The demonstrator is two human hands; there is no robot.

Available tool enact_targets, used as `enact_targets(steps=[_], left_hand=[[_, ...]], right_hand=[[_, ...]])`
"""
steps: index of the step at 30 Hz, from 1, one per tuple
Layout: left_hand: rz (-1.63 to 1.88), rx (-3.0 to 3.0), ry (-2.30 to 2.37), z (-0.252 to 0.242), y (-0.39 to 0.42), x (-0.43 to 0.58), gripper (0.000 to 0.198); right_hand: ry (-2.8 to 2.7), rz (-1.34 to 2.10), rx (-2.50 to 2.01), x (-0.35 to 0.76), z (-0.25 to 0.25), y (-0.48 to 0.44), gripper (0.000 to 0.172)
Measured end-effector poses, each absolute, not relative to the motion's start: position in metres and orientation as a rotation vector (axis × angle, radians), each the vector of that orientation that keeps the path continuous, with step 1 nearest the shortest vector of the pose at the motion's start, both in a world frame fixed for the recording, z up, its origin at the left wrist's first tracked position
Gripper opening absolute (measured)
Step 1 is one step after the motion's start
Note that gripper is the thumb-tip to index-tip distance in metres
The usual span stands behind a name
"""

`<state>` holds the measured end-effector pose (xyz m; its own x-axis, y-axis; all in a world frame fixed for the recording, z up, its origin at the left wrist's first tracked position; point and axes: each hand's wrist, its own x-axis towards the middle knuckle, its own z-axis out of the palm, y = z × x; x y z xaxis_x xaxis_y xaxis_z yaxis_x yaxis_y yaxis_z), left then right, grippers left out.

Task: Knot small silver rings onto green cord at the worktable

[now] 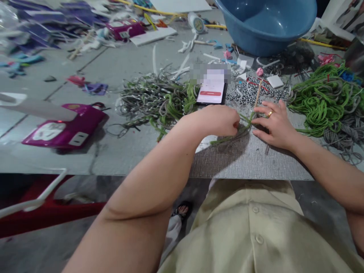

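Observation:
In the head view my left hand [220,120] is closed, knuckles up, on a green and grey cord [245,131] low over the table. Part of the cord hangs out below that fist, and what lies inside the fingers is hidden. Facing it, my right hand [274,127], with a ring on one finger, has its fingers spread on the tabletop, tips touching the cord. A thin wooden stick [258,93] stands up just beyond those fingertips. Behind the hands lie many small silver metal pieces [244,93] and a phone [211,91] with a lit screen.
Heaped green and grey cords [318,96] lie at right; a pile of cords with metal parts [156,98] is left of the phone. A purple device [68,127] sits far left. A blue basin [267,28] stands at the back. Purple scraps [42,26] cover the back left.

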<state>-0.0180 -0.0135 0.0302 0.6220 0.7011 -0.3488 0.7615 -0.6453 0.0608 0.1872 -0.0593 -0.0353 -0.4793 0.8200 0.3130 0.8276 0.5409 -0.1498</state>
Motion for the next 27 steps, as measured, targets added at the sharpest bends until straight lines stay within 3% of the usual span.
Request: enact_targets(steps=[8, 14, 23, 27], left_hand=[[-0.256, 2.569, 1.179, 0.034, 0.002, -0.028, 0.021], [-0.040, 2.316, 1.235, 0.032, 0.004, -0.025, 0.017], [0.241, 1.836, 1.474, 0.029, 0.010, -0.022, 0.028], [0.380, 1.650, 1.478, 0.028, 0.013, -0.018, 0.014]], right_hand=[[-2.498, -0.028, -1.327, 0.189, -0.033, -0.060, 0.023], [-2.623, -0.075, -1.237, 0.181, -0.028, -0.067, 0.043], [-2.776, 0.061, -0.992, 0.184, -0.028, -0.069, 0.046], [-2.754, 0.182, -0.837, 0.189, -0.028, -0.066, 0.044]])
